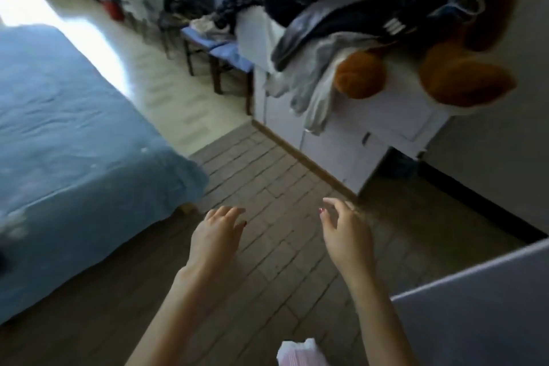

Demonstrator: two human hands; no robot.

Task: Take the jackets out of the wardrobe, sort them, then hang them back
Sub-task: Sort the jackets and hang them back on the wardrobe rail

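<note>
Left hand (218,230) and right hand (344,230) near, both loosely open, fingers relaxed, holding nothing, over brick floor (276,184), jackets (350,6) heaped on white surface (383,116) far right, blue bed (74,134) left.

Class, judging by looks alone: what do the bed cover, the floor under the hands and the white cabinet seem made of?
Bed cover: soft matte blue fabric, wrinkled. Floor: likely brick or tile, matte, with visible joints. White cabinet: smooth painted wood or laminate, uncertain.

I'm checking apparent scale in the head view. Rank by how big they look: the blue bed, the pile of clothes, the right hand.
1. Blue bed
2. Pile of clothes
3. Right hand
The hand is nearest the camera, so it looks larger than it is.
</note>
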